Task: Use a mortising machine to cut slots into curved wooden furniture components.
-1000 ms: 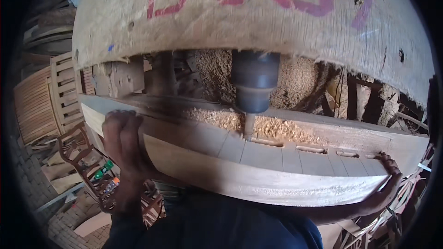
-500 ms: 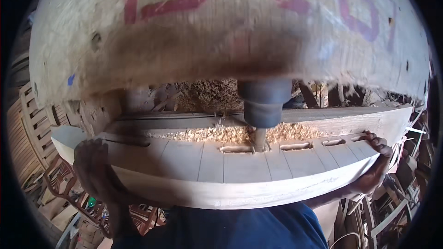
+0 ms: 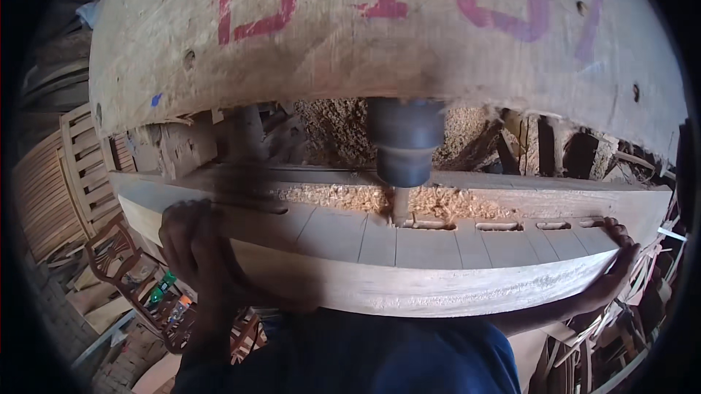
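A long pale wooden board (image 3: pixel 423 248), curved along its near face, lies across in front of me with pencil lines and several oblong slots in its top. My left hand (image 3: pixel 191 244) grips its left part, fingers over the near edge, partly in shadow. Around the right end, my right hand (image 3: pixel 621 251) is closed, fingertips on the top face. From above, a dark drill chuck (image 3: pixel 405 147) holds a bit (image 3: pixel 400 206) at the left end of a slot (image 3: pixel 432 224). Wood shavings (image 3: pixel 445 203) are heaped along the board behind the slots.
A big wooden panel (image 3: pixel 328 58) with red markings hangs over the board, close above the chuck. Behind is a sawdust pile (image 3: pixel 332 131). A carved chair frame (image 3: pixel 120 255) and slatted wood (image 3: pixel 84 160) stand left; scrap wood (image 3: pixel 577 350) lies at lower right.
The board has slid right under the chuck, both hands moving with it. The bit, at the slot's right end before, is now at its left end. My view has shifted a little.
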### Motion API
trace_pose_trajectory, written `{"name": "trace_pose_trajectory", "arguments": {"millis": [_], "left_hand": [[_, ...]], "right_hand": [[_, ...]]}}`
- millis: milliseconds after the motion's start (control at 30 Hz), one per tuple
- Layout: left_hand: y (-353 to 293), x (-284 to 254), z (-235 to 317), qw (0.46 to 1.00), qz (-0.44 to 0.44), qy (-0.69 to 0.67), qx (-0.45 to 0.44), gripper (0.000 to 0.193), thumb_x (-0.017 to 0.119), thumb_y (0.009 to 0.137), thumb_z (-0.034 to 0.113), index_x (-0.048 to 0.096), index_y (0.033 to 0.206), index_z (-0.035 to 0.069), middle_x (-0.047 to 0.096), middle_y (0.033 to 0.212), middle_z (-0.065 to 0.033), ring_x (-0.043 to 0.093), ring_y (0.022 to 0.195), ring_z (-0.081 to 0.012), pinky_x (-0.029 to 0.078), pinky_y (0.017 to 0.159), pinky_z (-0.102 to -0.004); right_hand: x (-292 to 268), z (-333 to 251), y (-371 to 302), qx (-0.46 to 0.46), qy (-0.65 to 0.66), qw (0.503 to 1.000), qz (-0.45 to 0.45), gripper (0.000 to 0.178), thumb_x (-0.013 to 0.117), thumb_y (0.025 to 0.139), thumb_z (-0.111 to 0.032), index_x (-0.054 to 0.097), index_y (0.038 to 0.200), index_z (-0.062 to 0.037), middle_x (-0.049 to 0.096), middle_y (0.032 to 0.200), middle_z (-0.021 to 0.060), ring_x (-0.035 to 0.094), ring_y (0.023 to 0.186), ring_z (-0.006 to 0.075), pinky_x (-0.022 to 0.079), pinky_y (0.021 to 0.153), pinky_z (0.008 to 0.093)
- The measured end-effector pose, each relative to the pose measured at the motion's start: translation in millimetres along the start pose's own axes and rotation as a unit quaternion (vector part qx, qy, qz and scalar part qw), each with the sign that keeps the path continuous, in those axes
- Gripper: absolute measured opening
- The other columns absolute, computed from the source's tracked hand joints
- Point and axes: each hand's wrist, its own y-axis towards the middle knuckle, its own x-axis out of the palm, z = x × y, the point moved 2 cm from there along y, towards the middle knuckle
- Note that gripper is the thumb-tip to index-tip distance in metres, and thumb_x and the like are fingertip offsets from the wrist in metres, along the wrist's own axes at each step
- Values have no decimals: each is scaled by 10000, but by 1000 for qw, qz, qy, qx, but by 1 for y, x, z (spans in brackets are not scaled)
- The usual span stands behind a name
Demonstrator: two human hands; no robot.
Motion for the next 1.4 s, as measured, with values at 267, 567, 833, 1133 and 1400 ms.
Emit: {"name": "trace_pose_trajectory", "arguments": {"millis": [267, 567, 833, 1133, 1400], "left_hand": [[-14, 4, -1, 999, 24, -6, -43, 357, 656, 999, 236, 731, 1245, -12, 744, 1166, -193, 705, 1099, -392, 546, 1070, -581], [-13, -8, 4, 998, -16, 16, 63, 917, 650, 983, 747, 652, 1358, -90, 730, 1259, -245, 687, 1151, -424, 545, 1047, -573], [-30, -1, -54, 997, 53, 21, 59, 1162, 778, 749, 924, 670, 1276, -105, 730, 1212, -272, 700, 1115, -474, 549, 1026, -621], [-3, -11, -25, 995, 23, -89, 37, 1342, 948, 421, 895, 629, 1346, -24, 686, 1211, -225, 675, 1118, -456, 548, 966, -597], [14, -10, 22, 992, 101, -26, 73, 1183, 838, 503, 979, 649, 1136, -3, 596, 1053, -174, 588, 929, -382, 508, 813, -509]], "right_hand": [[-15, 8, 6, 8, 155, 988, 18, 518, 350, 1229, -334, 707, 1227, 43, 753, 1229, 219, 710, 1240, 366, 500, 1205, 564], [-27, 15, 34, -55, 3, 995, -79, 533, 333, 1226, -280, 700, 1280, 102, 769, 1276, 254, 726, 1230, 347, 473, 1222, 476], [12, -1, -9, -129, 111, 974, -151, 499, 330, 1183, -319, 669, 1216, 45, 732, 1189, 270, 716, 1172, 429, 529, 1138, 584], [53, -5, -18, -98, 59, 993, -12, 510, 387, 1182, -400, 660, 1118, 26, 745, 1066, 214, 738, 1041, 365, 555, 1088, 548], [39, -11, -2, -73, 124, 989, 38, 246, 669, 1128, -235, 730, 1040, -13, 800, 1013, 114, 687, 964, 166, 501, 989, 340]]}}
